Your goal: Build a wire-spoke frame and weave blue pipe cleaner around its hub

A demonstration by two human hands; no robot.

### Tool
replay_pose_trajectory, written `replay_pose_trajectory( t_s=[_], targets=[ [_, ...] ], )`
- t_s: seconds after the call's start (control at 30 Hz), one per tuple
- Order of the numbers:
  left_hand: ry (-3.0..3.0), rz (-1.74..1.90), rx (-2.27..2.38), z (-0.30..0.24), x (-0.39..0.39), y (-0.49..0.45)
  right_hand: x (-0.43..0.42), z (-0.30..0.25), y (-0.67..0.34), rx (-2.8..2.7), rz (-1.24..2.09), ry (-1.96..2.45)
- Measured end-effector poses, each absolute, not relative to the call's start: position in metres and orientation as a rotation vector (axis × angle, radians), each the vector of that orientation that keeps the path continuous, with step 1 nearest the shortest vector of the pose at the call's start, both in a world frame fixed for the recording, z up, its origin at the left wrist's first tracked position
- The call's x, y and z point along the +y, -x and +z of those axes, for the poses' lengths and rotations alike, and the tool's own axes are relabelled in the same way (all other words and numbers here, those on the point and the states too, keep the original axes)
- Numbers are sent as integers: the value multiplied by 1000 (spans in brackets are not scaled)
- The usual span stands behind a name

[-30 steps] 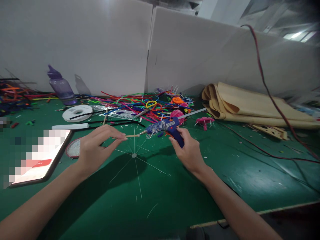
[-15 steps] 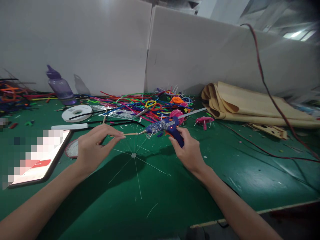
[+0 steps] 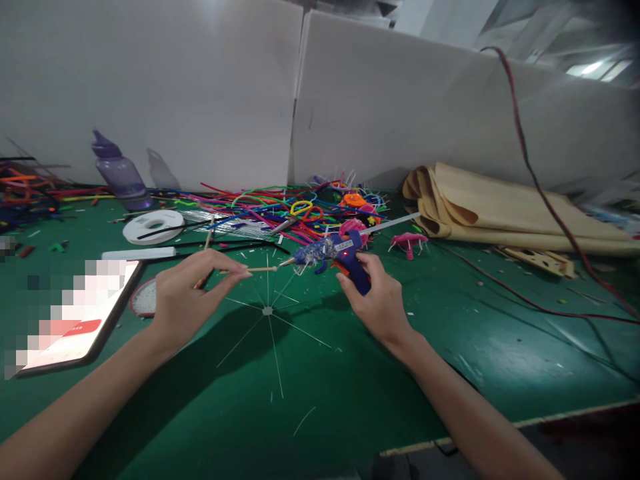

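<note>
My left hand (image 3: 193,293) pinches a thin wooden stick (image 3: 261,269) that points right. My right hand (image 3: 380,300) grips the blue handle of a hot glue gun (image 3: 333,252) crusted with glue, a clear glue rod jutting from its back. The gun's nozzle meets the stick's tip. Below them a spoked frame of thin white wires (image 3: 269,311) lies flat on the green table (image 3: 350,393).
A heap of coloured pipe cleaners (image 3: 285,210) lies behind the hands, with a purple bottle (image 3: 120,175), a white tape reel (image 3: 154,227) and a phone (image 3: 75,320) at left. Rolled tan paper (image 3: 500,210) and a red cable (image 3: 540,193) lie at right. White boards stand behind.
The glue gun has shifted slightly right and tilted, its rear glue rod a little higher. My left hand and the stick have hardly moved.
</note>
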State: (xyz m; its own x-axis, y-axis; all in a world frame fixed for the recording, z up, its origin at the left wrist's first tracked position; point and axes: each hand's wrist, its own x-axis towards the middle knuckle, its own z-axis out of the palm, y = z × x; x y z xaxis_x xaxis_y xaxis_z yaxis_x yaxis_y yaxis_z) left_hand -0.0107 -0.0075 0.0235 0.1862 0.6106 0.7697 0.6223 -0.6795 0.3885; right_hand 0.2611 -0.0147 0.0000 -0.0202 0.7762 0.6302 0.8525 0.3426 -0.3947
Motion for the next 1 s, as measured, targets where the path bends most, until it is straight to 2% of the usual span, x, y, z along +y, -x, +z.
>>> replay_pose_trajectory(
  t_s=[0.83, 0.9, 1.0],
  targets=[
    [2323, -1515, -1376, 23, -9, 9, -16, -1, -262, -1816, -79, 1444],
    [2327, -1556, -1418, 24, -10, 8, -16, -1, -261, -1812, -65, 1450],
    [2224, -1811, -1531, 24, -10, 7, -15, 2, -262, -1745, 1, 1498]
  ],
)
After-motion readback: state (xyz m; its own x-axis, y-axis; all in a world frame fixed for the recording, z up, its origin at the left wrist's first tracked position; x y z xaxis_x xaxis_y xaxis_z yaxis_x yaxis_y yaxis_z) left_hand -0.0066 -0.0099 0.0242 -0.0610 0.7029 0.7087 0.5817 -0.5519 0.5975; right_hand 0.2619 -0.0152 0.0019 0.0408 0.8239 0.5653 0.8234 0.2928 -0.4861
